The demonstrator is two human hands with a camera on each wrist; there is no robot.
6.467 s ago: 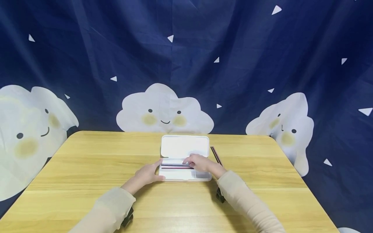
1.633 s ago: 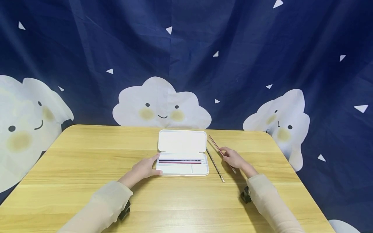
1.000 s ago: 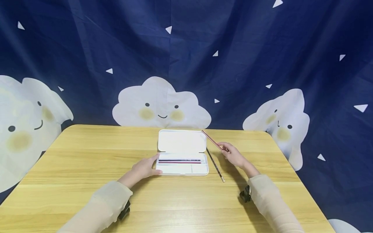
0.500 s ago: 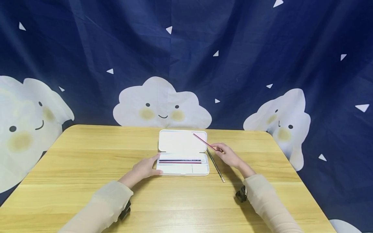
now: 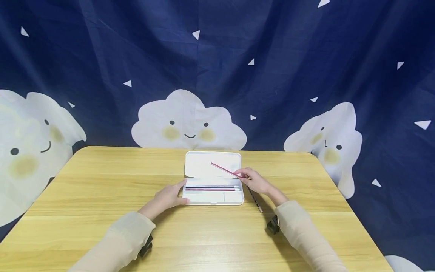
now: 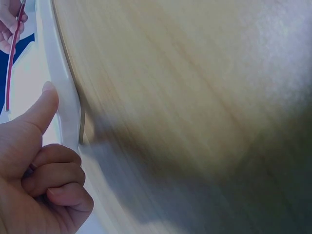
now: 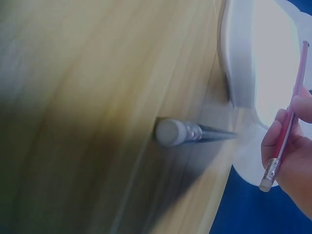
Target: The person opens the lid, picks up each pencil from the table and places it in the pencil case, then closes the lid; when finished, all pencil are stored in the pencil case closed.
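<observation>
A white pencil case (image 5: 204,202) lies open on the table, its lid (image 5: 200,162) folded back. My left hand (image 5: 168,196) holds the case's left end, with the thumb (image 6: 41,109) along the front edge and several fingers curled in the left wrist view. My right hand (image 5: 256,182) pinches a red pencil (image 5: 222,168) above the case's right side. The pencil slants up to the left across the lid; its eraser end (image 7: 269,176) points back past the palm. Inside the case, dark and red pencils (image 5: 210,188) lie lengthwise in the rear compartment.
A dark pencil (image 5: 255,200) lies on the wooden table (image 5: 204,241) right of the case, partly behind my right hand; its white eraser (image 7: 169,132) faces the right wrist camera. A blue cloud-patterned curtain (image 5: 272,75) hangs behind the table.
My right hand has picked up the red pencil from the table and carried it left, over the case. Earlier it was inside the case. The left hand stays at the case's left end.
</observation>
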